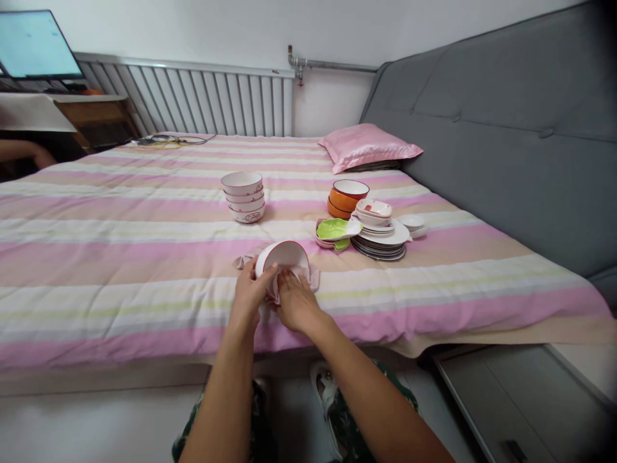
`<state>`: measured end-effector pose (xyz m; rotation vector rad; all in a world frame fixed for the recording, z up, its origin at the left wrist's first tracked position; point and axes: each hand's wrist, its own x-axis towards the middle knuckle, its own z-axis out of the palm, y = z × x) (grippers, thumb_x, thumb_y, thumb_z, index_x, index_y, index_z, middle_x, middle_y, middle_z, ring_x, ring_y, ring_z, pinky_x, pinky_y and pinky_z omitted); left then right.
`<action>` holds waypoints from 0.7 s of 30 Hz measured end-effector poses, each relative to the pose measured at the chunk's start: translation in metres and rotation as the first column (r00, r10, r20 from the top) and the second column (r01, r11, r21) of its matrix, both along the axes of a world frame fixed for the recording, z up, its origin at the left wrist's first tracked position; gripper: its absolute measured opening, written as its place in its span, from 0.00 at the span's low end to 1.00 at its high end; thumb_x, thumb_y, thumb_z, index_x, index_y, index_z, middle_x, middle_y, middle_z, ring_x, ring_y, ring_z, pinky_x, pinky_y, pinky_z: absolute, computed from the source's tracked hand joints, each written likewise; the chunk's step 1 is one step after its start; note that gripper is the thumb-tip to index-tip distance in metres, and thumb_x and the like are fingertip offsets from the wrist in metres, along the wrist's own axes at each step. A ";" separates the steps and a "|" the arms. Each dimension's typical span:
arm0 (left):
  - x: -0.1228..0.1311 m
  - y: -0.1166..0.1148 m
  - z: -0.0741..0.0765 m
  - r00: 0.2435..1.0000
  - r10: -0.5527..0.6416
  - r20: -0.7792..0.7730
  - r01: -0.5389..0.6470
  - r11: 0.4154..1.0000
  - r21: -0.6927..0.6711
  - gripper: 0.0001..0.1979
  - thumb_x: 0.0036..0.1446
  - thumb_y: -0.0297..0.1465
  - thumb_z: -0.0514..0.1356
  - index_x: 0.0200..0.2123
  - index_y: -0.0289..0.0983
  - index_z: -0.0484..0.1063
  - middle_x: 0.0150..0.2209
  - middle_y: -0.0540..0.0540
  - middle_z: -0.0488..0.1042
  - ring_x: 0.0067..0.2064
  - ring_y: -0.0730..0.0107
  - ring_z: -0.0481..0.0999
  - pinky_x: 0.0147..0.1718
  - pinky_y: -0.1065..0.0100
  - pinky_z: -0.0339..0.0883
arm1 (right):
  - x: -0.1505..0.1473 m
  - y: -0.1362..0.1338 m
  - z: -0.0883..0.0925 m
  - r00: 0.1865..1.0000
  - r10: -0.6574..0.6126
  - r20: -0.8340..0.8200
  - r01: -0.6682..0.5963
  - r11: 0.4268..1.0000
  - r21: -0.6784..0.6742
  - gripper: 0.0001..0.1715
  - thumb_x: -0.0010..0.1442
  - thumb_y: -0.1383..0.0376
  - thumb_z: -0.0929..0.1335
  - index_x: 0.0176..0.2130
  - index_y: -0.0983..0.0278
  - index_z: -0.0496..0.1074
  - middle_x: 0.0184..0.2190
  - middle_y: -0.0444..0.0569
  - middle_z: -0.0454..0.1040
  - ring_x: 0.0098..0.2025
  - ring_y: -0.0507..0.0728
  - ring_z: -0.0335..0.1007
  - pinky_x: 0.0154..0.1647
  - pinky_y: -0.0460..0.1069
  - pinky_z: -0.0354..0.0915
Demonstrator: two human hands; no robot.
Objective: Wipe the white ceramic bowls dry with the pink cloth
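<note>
A white bowl with a red rim is tipped toward me near the bed's front edge. My left hand grips its left side, thumb over the rim and fingers around the outside. Inside the bowl, my right hand presses a pale pink cloth against the wall, its fingertips partly covered by the folds. More of that cloth spreads under and behind the bowl. Farther back stands a stack of several similar bowls, white with red patterns.
To the right sit orange bowls, a green leaf-shaped dish, stacked plates, small rectangular dishes and small white dishes. A pink pillow lies by the grey headboard. Cables lie at the far left; another person's arm shows there.
</note>
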<state>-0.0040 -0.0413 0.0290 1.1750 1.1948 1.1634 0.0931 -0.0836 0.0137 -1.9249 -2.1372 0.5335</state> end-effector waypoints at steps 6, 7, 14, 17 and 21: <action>-0.001 0.001 -0.002 1.000 -0.013 -0.028 0.014 0.999 0.049 0.28 0.40 0.39 0.67 0.46 0.34 0.70 0.42 0.42 0.74 0.44 0.61 0.73 0.42 0.64 0.65 | 0.001 0.003 -0.004 0.999 -0.008 -0.040 0.009 1.000 0.021 0.46 0.59 0.62 0.65 0.66 0.79 0.42 0.67 0.67 0.43 0.69 0.65 0.37 0.68 0.61 0.38; -0.001 0.001 -0.002 0.999 -0.013 -0.034 0.015 0.998 0.055 0.28 0.40 0.38 0.67 0.46 0.34 0.70 0.43 0.41 0.74 0.45 0.60 0.73 0.43 0.64 0.65 | 0.001 0.004 -0.006 0.998 -0.013 -0.056 0.015 0.999 0.036 0.47 0.59 0.62 0.65 0.66 0.80 0.42 0.67 0.68 0.43 0.69 0.66 0.36 0.68 0.61 0.38; 0.000 -0.006 0.004 0.999 -0.027 -0.029 0.029 0.998 0.058 0.30 0.38 0.38 0.68 0.47 0.34 0.69 0.43 0.42 0.74 0.45 0.61 0.72 0.43 0.65 0.65 | 0.002 0.009 -0.014 0.997 0.028 -0.078 -0.015 0.985 0.169 0.46 0.58 0.60 0.66 0.65 0.80 0.46 0.67 0.70 0.42 0.69 0.66 0.35 0.68 0.60 0.35; 0.000 -0.007 0.005 1.000 -0.015 -0.025 0.017 0.998 0.058 0.29 0.38 0.37 0.68 0.46 0.35 0.69 0.41 0.43 0.74 0.44 0.61 0.73 0.41 0.66 0.66 | 0.003 0.010 -0.015 0.995 0.043 -0.088 -0.025 0.979 0.200 0.45 0.58 0.60 0.66 0.66 0.76 0.46 0.67 0.68 0.45 0.69 0.66 0.37 0.68 0.62 0.35; 0.000 -0.008 0.004 1.000 -0.028 -0.011 0.029 0.997 0.065 0.29 0.38 0.36 0.68 0.47 0.36 0.69 0.41 0.44 0.74 0.43 0.62 0.73 0.41 0.66 0.65 | 0.004 0.010 -0.014 0.989 0.073 -0.126 -0.042 0.972 0.232 0.44 0.57 0.62 0.67 0.66 0.70 0.47 0.66 0.66 0.49 0.68 0.67 0.41 0.66 0.65 0.37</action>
